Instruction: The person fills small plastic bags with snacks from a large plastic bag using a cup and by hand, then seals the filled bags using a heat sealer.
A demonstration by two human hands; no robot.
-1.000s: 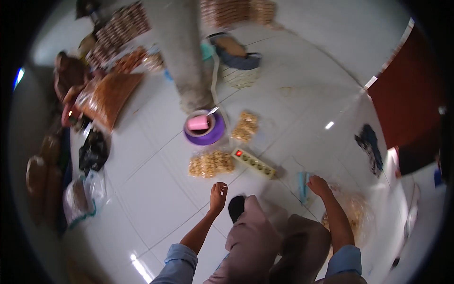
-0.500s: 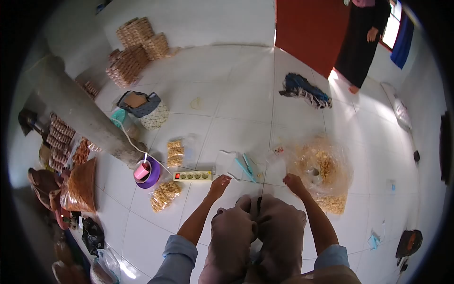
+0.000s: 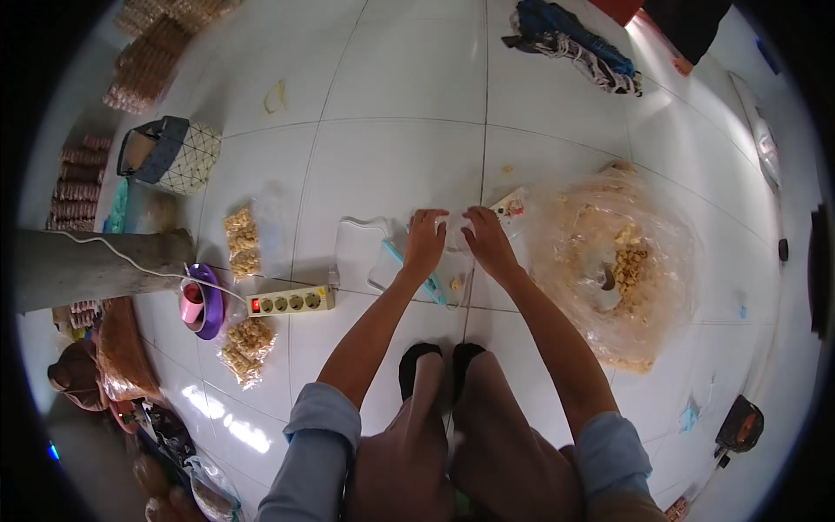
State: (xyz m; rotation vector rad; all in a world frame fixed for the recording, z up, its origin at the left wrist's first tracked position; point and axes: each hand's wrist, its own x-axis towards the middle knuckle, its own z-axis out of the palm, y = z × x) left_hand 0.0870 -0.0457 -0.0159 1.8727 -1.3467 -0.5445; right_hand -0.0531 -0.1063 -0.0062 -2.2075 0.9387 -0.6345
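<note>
My left hand [image 3: 426, 242] and my right hand [image 3: 489, 244] are close together above the floor, fingers bent towards each other. Thin clear plastic, seemingly a small bag [image 3: 456, 237], shows faintly between them, and both hands appear to grip it; its edges are hard to make out. Partly under my left hand lies a turquoise tong-like tool [image 3: 432, 289], resembling a hair straightener, with a pale cord. To the right of my right hand, a small printed packet [image 3: 510, 205] lies beside a large clear bag [image 3: 565, 287] of yellowish snack pieces [image 3: 631, 265].
Left of my hands are a power strip [image 3: 291, 302] with a lit red switch, filled snack bags [image 3: 242, 244] [image 3: 248, 344] and a purple bowl [image 3: 209, 304] with a pink cup [image 3: 191, 302]. A pillar [image 3: 113, 265] stands far left. Dark cloth [image 3: 570, 39] lies ahead; a person's foot [image 3: 683, 66] shows at upper right.
My hands have moved forward and come together from apart, now beside the turquoise tool and small packet. The view has tilted down, so the door and most of the other person have left it.
</note>
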